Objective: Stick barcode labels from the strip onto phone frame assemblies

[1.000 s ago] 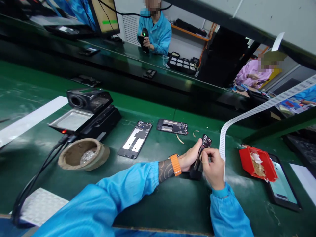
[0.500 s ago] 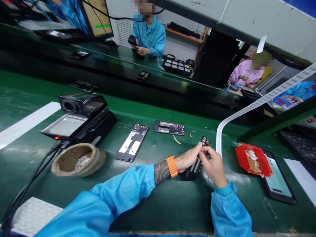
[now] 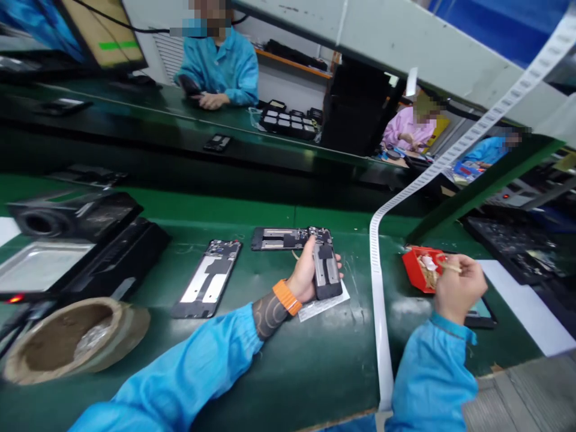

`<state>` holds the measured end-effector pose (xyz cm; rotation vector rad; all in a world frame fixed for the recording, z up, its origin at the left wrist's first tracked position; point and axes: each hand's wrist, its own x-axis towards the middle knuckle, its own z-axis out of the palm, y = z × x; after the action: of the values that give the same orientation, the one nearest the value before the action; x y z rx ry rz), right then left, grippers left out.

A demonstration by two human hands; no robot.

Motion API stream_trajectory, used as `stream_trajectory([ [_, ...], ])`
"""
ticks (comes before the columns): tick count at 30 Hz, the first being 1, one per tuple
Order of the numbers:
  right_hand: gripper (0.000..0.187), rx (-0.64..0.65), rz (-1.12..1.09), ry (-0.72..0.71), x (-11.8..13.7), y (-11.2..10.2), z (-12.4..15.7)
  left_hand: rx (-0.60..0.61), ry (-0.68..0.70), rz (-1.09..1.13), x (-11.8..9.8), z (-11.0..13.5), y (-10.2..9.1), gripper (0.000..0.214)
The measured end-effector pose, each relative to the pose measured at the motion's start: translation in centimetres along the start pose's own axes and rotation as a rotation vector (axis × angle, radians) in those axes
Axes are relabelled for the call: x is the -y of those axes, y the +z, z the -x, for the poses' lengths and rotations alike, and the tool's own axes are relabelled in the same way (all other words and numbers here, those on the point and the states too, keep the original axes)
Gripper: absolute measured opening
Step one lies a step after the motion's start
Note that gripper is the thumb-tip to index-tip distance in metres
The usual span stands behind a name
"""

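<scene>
My left hand (image 3: 302, 277) is closed around an opened phone with its inner frame and circuit board bare (image 3: 327, 269), tilted up above the bench. To the right, my right hand (image 3: 461, 291) pinches a thin curved beige strip (image 3: 450, 266) beside the small red bin (image 3: 413, 277). Inside that bin lie similar beige pieces and some white scraps. A second opened phone (image 3: 275, 239) lies just behind the held one and is partly covered by it. Farther left rests a third opened phone (image 3: 207, 280). A white sheet (image 3: 324, 307) shows under my left hand.
A label tape (image 3: 375, 252) runs down from the upper right across the green bench (image 3: 270, 372). At left stand a black device (image 3: 130, 240) and a clay-coloured bowl (image 3: 130, 324). A tablet-like screen (image 3: 481, 315) lies behind my right hand. Co-workers sit beyond the dark rail.
My right hand has left the phone and moved right to the red bin, carrying a beige strip. My left hand has turned the phone more face-on. The view has swung right.
</scene>
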<state>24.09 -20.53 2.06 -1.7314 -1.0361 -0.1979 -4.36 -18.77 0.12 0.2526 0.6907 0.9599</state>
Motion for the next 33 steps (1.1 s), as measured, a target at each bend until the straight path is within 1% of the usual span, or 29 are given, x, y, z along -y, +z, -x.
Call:
stream_trajectory([
  [1,0.02,-0.054,0.19,0.051,-1.7,-0.3,-1.3,0.011,0.001,-0.003,-0.1,0.0,0.0,0.063],
  [3,0.019,-0.052,0.323,0.104,-4.6,-0.3,-2.7,0.042,-0.018,-0.034,0.1,0.1,0.2,0.061],
  [5,0.024,-0.004,0.35,0.119,-6.7,0.2,-3.1,0.069,-0.052,-0.079,0.5,0.3,0.4,0.061],
  [7,0.031,0.012,0.364,0.12,-7.9,0.6,-2.9,0.098,-0.094,-0.118,0.8,0.6,0.5,0.062],
  [9,0.035,-0.004,0.367,0.124,-8.5,0.6,-2.8,0.121,-0.125,-0.15,1.0,1.0,0.6,0.063],
  [11,0.035,-0.035,0.36,0.125,-8.5,0.1,-2.8,0.13,-0.135,-0.177,1.0,1.2,0.6,0.063],
  [13,0.036,-0.069,0.339,0.106,-7.8,-0.4,-2.8,0.131,-0.132,-0.188,1.0,1.3,0.6,0.063],
  [15,0.039,-0.062,0.294,0.038,-6.4,-0.3,-2.1,0.137,-0.129,-0.18,1.0,1.3,0.6,0.063],
  [16,0.039,-0.017,0.26,-0.019,-5.6,0.1,-1.5,0.146,-0.131,-0.173,1.0,1.2,0.5,0.063],
  [18,0.031,0.149,0.178,-0.16,-4.1,1.3,0.2,0.169,-0.141,-0.161,1.0,1.1,0.3,0.065],
  [20,0.024,0.417,0.081,-0.311,-3.4,2.7,2.0,0.193,-0.154,-0.151,1.0,1.0,0.1,0.068],
  [22,0.031,0.724,-0.005,-0.417,-3.6,3.6,3.4,0.211,-0.16,-0.143,1.0,0.8,-0.1,0.07],
  [24,0.041,0.977,-0.053,-0.45,-4.5,3.9,4.0,0.222,-0.168,-0.144,1.0,0.7,-0.3,0.071],
  [25,0.045,1.057,-0.059,-0.449,-5.0,3.8,4.0,0.227,-0.171,-0.147,0.9,0.6,-0.3,0.071],
  [27,0.048,1.123,-0.052,-0.452,-5.8,3.4,4.1,0.24,-0.186,-0.153,0.9,0.3,-0.4,0.072],
  [29,0.049,1.121,-0.035,-0.482,-6.1,3.0,4.3,0.25,-0.201,-0.151,0.9,0.1,-0.4,0.073],
  [31,0.047,1.066,-0.008,-0.514,-6.0,2.9,4.9,0.255,-0.216,-0.151,0.9,-0.1,-0.5,0.073],
  [33,0.039,0.984,0.021,-0.546,-5.8,3.0,5.7,0.251,-0.216,-0.152,0.9,-0.2,-0.6,0.072],
])
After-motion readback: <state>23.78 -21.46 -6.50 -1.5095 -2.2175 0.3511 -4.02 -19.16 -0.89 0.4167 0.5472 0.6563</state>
